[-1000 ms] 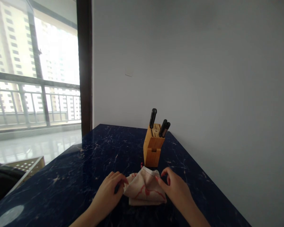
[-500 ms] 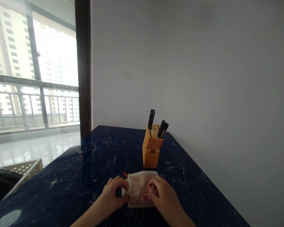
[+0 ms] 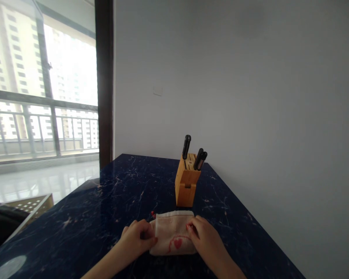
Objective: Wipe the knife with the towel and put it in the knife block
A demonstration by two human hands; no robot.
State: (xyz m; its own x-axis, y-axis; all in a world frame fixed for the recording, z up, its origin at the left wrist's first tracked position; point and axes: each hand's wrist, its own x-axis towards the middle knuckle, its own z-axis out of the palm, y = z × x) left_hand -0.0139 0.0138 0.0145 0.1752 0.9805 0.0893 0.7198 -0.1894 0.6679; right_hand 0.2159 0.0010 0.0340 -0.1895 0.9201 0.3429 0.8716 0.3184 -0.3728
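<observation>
The left hand (image 3: 135, 238) grips the left end of a folded cream cloth (image 3: 173, 232) with a red heart print, its fingers curled closed on the edge, while the right hand (image 3: 206, 240) holds the right end, its fingers narrowly pinched on the fabric. The cloth lies flat on the dark blue marble worktop (image 3: 125, 186), just in front of a wooden knife block (image 3: 186, 190) holding three black-handled knives (image 3: 186, 146).
</observation>
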